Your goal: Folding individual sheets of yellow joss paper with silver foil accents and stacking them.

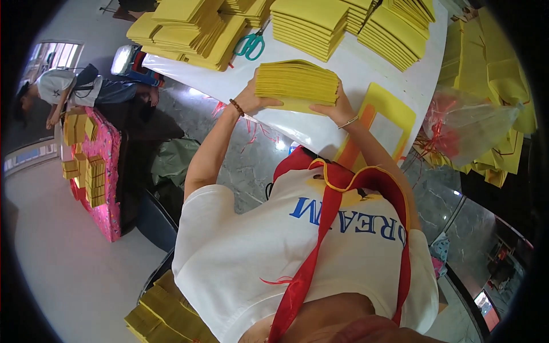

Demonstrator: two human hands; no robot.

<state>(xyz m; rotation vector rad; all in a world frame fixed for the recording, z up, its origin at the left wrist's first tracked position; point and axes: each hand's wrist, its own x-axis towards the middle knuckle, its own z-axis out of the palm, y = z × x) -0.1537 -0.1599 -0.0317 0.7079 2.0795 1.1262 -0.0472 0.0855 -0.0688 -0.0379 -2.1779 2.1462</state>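
Both my hands grip a thick stack of folded yellow paper (297, 82) at the near edge of the white-covered table (286, 127). My left hand (256, 96), with a beaded bracelet at the wrist, closes on the stack's left end. At its right end my right hand (336, 107) presses, with the thumb along the near side. Teal-handled scissors (250, 46) lie just beyond the stack. Beside my right forearm is a flat yellow board (405, 123) with an orange strip and a pale panel.
More yellow paper stacks (309, 28) fill the table's far side. A clear plastic bag with red strings (463, 126) is at right, by hanging yellow bundles (486, 63). Leftward, another person (63, 86) bends near a pink-covered table (111, 188). Yellow bundles (166, 311) lie at lower left.
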